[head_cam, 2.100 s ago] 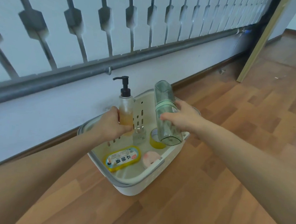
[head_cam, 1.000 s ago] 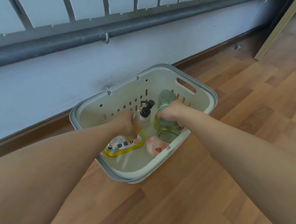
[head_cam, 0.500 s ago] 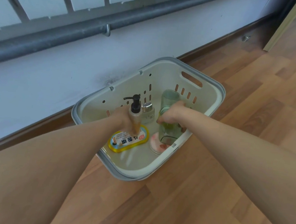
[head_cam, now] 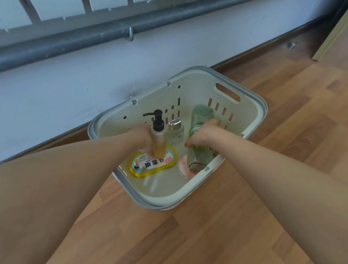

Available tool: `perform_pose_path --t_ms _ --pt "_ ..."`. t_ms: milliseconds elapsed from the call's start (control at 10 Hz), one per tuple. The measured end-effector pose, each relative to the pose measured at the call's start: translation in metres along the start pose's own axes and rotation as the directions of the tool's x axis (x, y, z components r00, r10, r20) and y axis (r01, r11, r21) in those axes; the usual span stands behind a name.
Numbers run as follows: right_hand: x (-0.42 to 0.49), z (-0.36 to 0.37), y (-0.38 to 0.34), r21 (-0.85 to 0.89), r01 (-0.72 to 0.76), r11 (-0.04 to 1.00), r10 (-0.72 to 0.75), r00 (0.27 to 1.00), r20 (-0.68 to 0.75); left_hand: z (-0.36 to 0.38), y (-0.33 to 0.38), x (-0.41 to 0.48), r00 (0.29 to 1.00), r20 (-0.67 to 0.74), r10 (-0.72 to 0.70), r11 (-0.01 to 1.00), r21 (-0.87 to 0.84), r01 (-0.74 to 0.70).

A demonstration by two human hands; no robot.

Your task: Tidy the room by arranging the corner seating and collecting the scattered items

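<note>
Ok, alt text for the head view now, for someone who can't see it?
Two bare hands reach into a cream basket on a wooden floor: the left hand grips an upright amber pump bottle, the right hand grips a clear green bottle. Also inside are a small silver-capped jar, a yellow labelled pack and a pink round item.

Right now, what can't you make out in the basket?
Head view only.
Left hand: partly hidden behind the pump bottle it grips.
Pink round container: mostly covered by the green bottle the right hand holds.
Silver-capped jar label: too small to read.
Whether either bottle touches the basket floor: unclear.
</note>
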State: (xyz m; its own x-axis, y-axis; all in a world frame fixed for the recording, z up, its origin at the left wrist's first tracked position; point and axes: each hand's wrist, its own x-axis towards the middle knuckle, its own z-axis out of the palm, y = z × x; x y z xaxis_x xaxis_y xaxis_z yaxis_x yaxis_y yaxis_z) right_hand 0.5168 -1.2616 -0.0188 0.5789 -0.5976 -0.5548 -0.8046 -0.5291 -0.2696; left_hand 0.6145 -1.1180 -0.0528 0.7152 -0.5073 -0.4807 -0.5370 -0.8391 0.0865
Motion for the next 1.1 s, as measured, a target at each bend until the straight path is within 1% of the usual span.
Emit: perform_pose_path --t_ms 100,200,400,500,600,700,800,900,1000,1100 --pt "0.001 -0.001 -0.002 0.028 -0.012 1.000 0.012 1.000 0.001 0.000 -0.006 0.007 0.993 0.115 -0.003 0.996 0.089 -0.007" --pt "-0.004 -0.006 -0.002 -0.016 0.040 0.999 -0.039 0.999 0.031 -0.002 -0.012 0.012 0.987 0.164 0.001 0.993 0.114 -0.020" --pt "-0.037 -0.025 -0.004 -0.139 0.156 0.978 -0.143 0.985 0.093 -0.010 -0.012 0.002 0.988 0.151 -0.033 0.967 0.255 -0.007" --pt "-0.046 -0.030 -0.005 -0.130 0.188 0.973 -0.179 0.980 0.081 -0.016 -0.011 -0.008 0.983 0.178 -0.041 0.968 0.251 -0.005" --pt "-0.043 -0.032 -0.002 -0.034 0.181 0.983 -0.178 0.981 0.078 -0.022 -0.013 -0.015 0.981 0.192 -0.003 0.979 0.201 -0.036" --pt "-0.043 -0.035 0.000 0.172 0.217 0.961 -0.230 0.971 0.058 -0.035 -0.008 -0.028 0.984 0.173 0.048 0.996 0.062 -0.059" --pt "-0.054 -0.044 0.000 0.229 0.280 0.932 -0.289 0.957 0.007 -0.051 0.000 -0.045 0.976 0.199 0.090 0.994 -0.079 -0.075" --pt "-0.067 -0.055 0.001 0.186 0.356 0.916 -0.358 0.933 -0.021 -0.071 0.007 -0.069 0.957 0.262 0.126 0.992 -0.020 -0.125" --pt "-0.074 -0.066 0.005 0.107 0.435 0.894 -0.431 0.900 -0.060 -0.093 0.019 -0.090 0.962 0.174 0.211 0.977 -0.004 -0.213" --pt "-0.081 -0.077 0.011 0.028 0.472 0.881 -0.469 0.881 -0.063 -0.110 0.033 -0.105 0.960 -0.065 0.273 0.959 0.092 -0.267"
